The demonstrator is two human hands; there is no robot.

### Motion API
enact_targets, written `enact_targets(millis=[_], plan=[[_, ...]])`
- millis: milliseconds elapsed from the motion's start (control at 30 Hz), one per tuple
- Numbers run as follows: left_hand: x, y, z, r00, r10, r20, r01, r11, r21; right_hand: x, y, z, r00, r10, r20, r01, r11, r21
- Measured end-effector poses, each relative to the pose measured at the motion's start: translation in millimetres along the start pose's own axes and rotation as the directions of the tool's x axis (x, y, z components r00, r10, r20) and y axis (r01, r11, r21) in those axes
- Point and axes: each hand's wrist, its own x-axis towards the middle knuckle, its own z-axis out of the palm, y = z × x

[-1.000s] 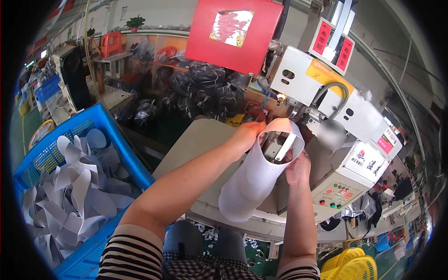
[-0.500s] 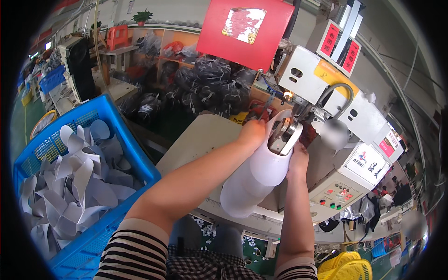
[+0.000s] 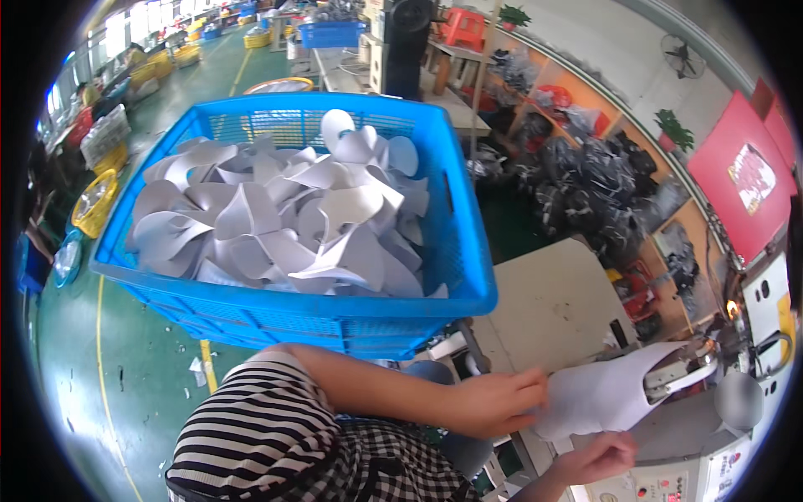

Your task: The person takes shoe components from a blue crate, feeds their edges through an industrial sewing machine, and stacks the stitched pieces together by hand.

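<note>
A white, smooth, curved sheet piece (image 3: 598,393) hangs around the metal arm (image 3: 686,378) of the machine at the right. My left hand (image 3: 500,403) is at the near left end of that piece, its fingers apart and slightly bent; whether they still touch it I cannot tell. Just below the piece is my right hand (image 3: 598,458), its fingers loosely bent, with nothing visible in them. To the left stands a big blue plastic basket (image 3: 335,311), heaped with many similar white curved pieces (image 3: 276,219).
A cream worktable (image 3: 552,301) lies between the basket and the machine. Black plastic bags (image 3: 594,180) are piled behind it beside a wooden shelf. A red panel (image 3: 749,180) rises at the far right. Scraps lie on the green floor (image 3: 150,360); yellow baskets (image 3: 96,201) stand further left.
The view has swung left toward the blue basket. Both hands have come away from the machine end of the white piece, which stays on the metal arm.
</note>
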Motion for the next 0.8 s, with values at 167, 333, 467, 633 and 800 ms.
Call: enact_targets(millis=[167, 333, 467, 633, 800], plan=[[-76, 60, -120, 0.922, 0.118, -0.368, 0.126, 0.809, 0.575, -31, -56, 81, 0.662, -0.127, 0.739, -0.087, 0.966, 0.244], [-91, 63, -213, 0.921, -0.033, -0.388, 0.381, 0.288, 0.879, -29, -97, 178, 0.599, -0.315, 0.736, -0.092, 0.887, 0.454], [-125, 6, -249, 0.913, -0.293, -0.283, 0.318, 0.078, 0.945, -61, -115, 231, 0.459, -0.287, 0.841, -0.178, 0.897, 0.404], [-129, -1, -262, 0.802, -0.334, -0.494, 0.371, 0.928, -0.025, -27, -80, 207, 0.591, 0.274, 0.759, -0.796, 0.049, 0.603], [-142, 12, -317, 0.195, -0.432, -0.881, -0.295, 0.831, -0.472, 22, 6, 115, 0.709, 0.008, 0.705, -0.607, -0.502, 0.616]])
